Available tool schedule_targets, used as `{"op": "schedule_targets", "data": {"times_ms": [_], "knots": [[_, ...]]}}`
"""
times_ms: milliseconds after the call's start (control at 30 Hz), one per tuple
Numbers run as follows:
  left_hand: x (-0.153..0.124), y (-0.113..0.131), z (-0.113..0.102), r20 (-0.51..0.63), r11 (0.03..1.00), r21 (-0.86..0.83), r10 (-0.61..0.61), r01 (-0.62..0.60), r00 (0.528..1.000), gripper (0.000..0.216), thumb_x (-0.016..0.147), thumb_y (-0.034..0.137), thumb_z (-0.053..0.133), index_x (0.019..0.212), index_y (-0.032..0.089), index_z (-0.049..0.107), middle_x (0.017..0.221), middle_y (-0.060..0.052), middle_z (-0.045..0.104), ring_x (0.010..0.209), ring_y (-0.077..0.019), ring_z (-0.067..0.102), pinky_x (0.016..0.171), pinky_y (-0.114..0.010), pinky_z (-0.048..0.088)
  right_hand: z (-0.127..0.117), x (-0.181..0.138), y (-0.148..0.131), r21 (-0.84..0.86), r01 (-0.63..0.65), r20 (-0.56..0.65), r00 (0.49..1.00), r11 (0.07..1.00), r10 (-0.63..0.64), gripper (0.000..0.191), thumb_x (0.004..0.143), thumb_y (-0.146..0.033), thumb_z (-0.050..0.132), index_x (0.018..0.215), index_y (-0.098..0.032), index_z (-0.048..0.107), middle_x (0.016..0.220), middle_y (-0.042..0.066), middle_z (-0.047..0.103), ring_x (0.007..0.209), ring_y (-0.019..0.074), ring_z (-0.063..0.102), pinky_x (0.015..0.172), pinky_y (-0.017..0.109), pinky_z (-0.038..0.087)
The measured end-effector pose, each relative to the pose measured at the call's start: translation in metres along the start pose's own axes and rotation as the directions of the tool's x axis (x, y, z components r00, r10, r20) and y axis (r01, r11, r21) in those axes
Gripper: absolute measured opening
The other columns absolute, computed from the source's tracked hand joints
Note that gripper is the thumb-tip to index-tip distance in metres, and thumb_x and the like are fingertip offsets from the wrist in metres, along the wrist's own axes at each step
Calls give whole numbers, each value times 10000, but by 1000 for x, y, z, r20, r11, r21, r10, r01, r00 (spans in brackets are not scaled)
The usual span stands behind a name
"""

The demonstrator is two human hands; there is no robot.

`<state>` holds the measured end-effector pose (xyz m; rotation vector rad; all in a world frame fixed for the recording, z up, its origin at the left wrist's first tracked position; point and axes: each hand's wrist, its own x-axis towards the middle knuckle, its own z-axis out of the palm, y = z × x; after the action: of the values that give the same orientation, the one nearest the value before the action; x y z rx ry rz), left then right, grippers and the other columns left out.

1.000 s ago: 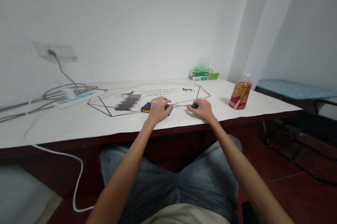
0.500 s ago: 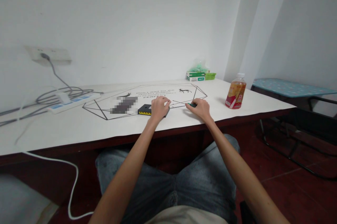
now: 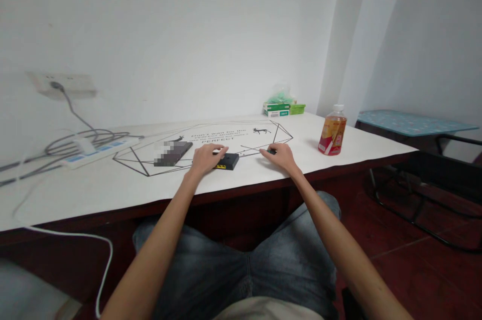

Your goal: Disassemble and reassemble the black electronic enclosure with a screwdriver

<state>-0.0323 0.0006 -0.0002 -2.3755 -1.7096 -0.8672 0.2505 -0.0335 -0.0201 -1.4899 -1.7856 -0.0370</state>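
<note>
- Your left hand (image 3: 207, 158) slid left, half-hiding a flat black plastic box (image 3: 231, 160); can't tell its grip.
- Your right hand (image 3: 279, 155) pinches a slim tool (image 3: 270, 151), dark handle mostly hidden.

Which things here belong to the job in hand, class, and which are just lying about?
Seemingly in the job:
black-and-yellow box, with the left hand at one end
thin-shafted tool in the right hand

Lying about:
drink bottle
green-and-white boxes
power strip
dark flat object
</note>
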Motion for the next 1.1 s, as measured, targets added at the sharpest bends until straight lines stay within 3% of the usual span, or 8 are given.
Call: {"op": "schedule_targets", "data": {"times_ms": [100,200,467,1100], "knots": [[-12,-25,-9,131,996,1,87,-88,988,642,853,712,577,1274,247,712,1354,-68,694,1279,-287,596,1091,-387,438,-2,0,-1,60,87,121,988,994,-94,423,857,-534,596,621,-189,661,615,13,618,645,147,543,623,257,345],[-19,-30,-10,183,990,62,114,-128,976,785,770,759,646,1378,263,638,1458,-83,614,1352,-306,536,1115,-411,417,-3,-1,-2,59,107,195,974,992,-117,428,835,-539,602,592,-190,649,578,-1,576,609,136,493,599,260,321],[-19,-21,-3,154,988,131,60,-81,986,770,797,765,626,1379,262,638,1462,-115,598,1357,-341,519,1093,-463,421,-3,-1,-2,60,109,232,965,992,-120,444,817,-559,593,573,-191,632,547,-13,525,580,126,451,578,266,292],[-19,-24,-3,150,986,131,79,-99,986,819,793,809,588,1396,257,625,1462,-113,600,1365,-344,517,1100,-472,425,-4,-1,-3,63,120,234,963,991,-131,412,800,-530,632,589,-175,649,554,-1,521,583,127,424,584,275,278]]}}
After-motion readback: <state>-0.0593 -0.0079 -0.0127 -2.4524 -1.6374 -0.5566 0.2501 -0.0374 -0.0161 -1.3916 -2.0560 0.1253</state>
